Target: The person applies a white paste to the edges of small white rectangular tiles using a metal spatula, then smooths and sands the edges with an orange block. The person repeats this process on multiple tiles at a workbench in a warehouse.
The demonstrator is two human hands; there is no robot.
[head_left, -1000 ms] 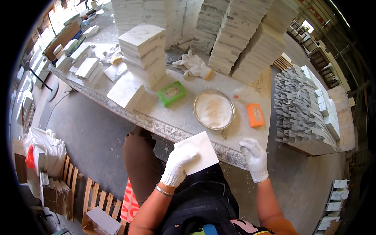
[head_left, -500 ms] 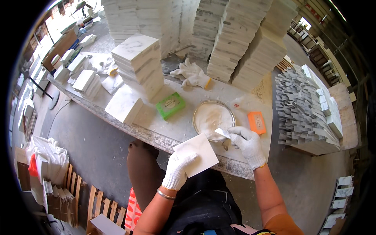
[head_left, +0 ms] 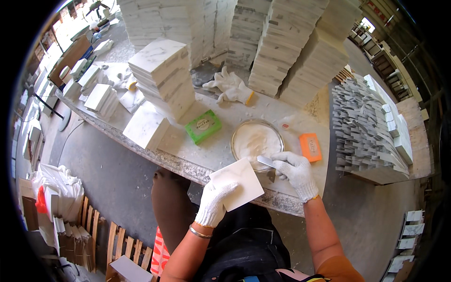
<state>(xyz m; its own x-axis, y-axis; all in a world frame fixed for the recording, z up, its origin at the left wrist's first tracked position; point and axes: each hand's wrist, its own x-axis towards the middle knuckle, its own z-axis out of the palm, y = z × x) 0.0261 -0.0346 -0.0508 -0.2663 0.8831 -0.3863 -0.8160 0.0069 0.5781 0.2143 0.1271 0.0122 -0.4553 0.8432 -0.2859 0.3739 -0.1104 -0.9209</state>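
Observation:
A white knit glove covers my left hand [head_left: 214, 202], which grips a square white tile [head_left: 242, 185] by its left side, tilted above the bench's front edge. My right hand [head_left: 296, 173], gloved too, is closed around a small metal scraper [head_left: 266, 161]. The scraper's flat blade points left over the near rim of a round metal bowl [head_left: 232, 146]. Pale cream paste [head_left: 256, 140] fills the bowl, its surface ridged. Beyond the tile lies a green box [head_left: 203, 127]; an orange box [head_left: 310, 147] sits right of the bowl.
Tall stacks of marble tiles [head_left: 291, 42] rise at the bench's back, with a shorter stack [head_left: 162, 77] on the left. A loose glove [head_left: 230, 87] lies behind the bowl. The bench's rough front edge [head_left: 188, 171] runs before me. Many thin tile pieces [head_left: 361, 131] stand at the right.
The scraper blade has turned slightly and lies lower toward the bowl's near rim. Both hands keep their holds, nearly in place. The view has shifted a little.

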